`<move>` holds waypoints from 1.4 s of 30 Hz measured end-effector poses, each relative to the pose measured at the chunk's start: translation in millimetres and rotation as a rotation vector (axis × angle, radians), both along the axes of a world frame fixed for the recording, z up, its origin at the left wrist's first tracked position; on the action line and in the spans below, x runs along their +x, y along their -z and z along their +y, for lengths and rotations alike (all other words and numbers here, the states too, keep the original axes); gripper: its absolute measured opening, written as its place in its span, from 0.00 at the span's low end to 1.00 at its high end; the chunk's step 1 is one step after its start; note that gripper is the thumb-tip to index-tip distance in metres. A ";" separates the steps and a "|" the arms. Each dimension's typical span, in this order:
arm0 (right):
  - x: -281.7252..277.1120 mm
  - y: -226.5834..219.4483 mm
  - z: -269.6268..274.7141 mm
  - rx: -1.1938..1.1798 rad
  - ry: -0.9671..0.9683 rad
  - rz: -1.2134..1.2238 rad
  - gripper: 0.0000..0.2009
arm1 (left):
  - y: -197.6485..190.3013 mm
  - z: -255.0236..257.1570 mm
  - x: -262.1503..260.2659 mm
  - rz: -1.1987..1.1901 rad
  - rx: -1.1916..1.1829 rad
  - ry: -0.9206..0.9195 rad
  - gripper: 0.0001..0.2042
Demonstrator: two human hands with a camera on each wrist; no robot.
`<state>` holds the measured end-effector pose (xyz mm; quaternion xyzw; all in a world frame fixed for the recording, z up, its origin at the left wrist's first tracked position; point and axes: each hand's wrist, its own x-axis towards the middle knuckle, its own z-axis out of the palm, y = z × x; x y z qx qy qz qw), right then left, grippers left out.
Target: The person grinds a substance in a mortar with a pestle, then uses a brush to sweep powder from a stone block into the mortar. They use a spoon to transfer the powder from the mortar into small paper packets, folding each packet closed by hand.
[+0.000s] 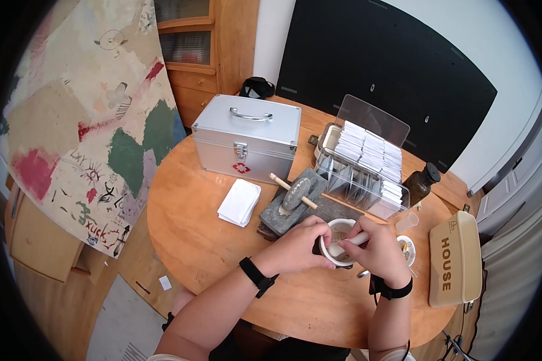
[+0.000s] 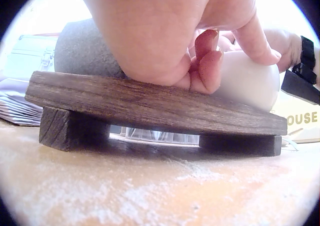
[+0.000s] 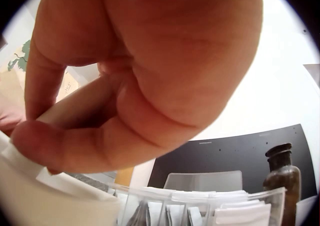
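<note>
A white mortar (image 2: 252,78) sits on a low dark wooden stand (image 2: 150,100) near the table's front. My left hand (image 1: 298,245) grips the mortar at its left side, thumb near the front of the rim and fingers around the back. In my right hand (image 1: 380,249) is a white pestle (image 1: 359,238), its lower end down inside the bowl. Seen from the right wrist, thumb and fingers wrap the pestle's shaft (image 3: 82,105). Some pale material lies in the bowl, partly hidden by the hands. Just behind the left hand is a grey stone grinding trough (image 1: 277,216) with a wheel on a wooden rod.
White papers (image 1: 239,202) lie left of the trough, before a silver case (image 1: 247,135). Behind are a clear box of packets (image 1: 367,162) and a dark bottle (image 1: 421,180). To the right stand a small plastic cup (image 1: 407,222), a white dish (image 1: 411,256) and a beige HOUSE box (image 1: 454,259).
</note>
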<state>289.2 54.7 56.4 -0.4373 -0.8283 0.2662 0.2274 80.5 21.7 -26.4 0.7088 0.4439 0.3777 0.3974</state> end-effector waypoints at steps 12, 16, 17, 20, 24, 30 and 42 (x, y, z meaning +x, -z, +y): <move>-2.9 12.0 2.4 0.039 -0.010 0.063 0.11 | 2.1 0.3 0.6 0.000 0.005 -0.007 0.24; 7.1 -2.9 1.3 -0.109 0.034 -0.029 0.13 | -1.7 -0.6 -0.1 0.007 0.003 -0.002 0.24; 11.5 -2.0 3.8 -0.050 0.068 -0.061 0.12 | -1.4 -0.5 -0.2 0.006 0.003 -0.002 0.24; 8.2 9.8 8.9 0.076 0.119 -0.014 0.12 | -0.8 0.0 -0.1 0.014 -0.014 -0.001 0.23; -6.4 16.3 5.3 0.133 0.043 0.082 0.12 | 0.5 0.4 0.0 -0.011 -0.011 0.001 0.24; 10.3 0.1 4.7 -0.059 0.087 -0.068 0.11 | -2.1 -0.7 0.1 0.001 0.003 -0.006 0.23; 14.1 5.9 8.2 -0.076 0.053 -0.032 0.11 | 1.1 0.3 -0.2 0.008 0.032 -0.006 0.23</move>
